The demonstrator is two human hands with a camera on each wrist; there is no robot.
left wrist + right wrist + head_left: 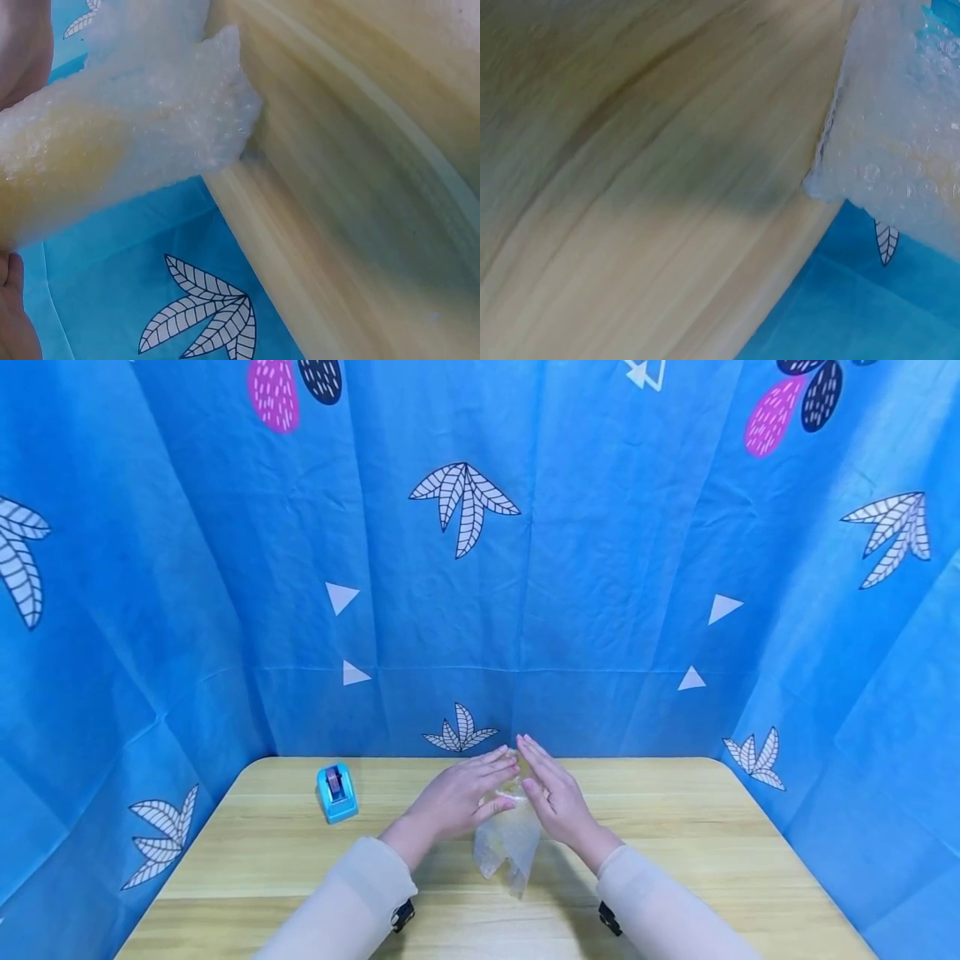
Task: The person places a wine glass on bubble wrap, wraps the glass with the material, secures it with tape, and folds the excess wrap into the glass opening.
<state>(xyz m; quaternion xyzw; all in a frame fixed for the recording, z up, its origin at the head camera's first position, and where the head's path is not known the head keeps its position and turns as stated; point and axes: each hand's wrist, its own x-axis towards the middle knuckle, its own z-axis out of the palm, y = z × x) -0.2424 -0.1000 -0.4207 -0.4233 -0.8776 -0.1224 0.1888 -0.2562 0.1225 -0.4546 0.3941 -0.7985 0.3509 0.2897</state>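
Observation:
Between my two hands is a bubble-wrapped bundle (508, 843), held up over the table, with a yellowish thing showing through the clear wrap. My left hand (463, 792) holds it from the left, fingers across its far end and thumb on the near side. From the right, my right hand (561, 803) holds it with long fingers along the far end and the thumb lower. Loose ends of bubble wrap (202, 97) stick out toward me in the left wrist view. The right wrist view catches only the wrap (885, 135), with the hand itself out of sight.
A light wooden table (675, 860) lies under my hands. On its back left stands a blue tape dispenser (337, 795) with a roll in it. Blue patterned cloth (600, 568) hangs behind the table and along both sides.

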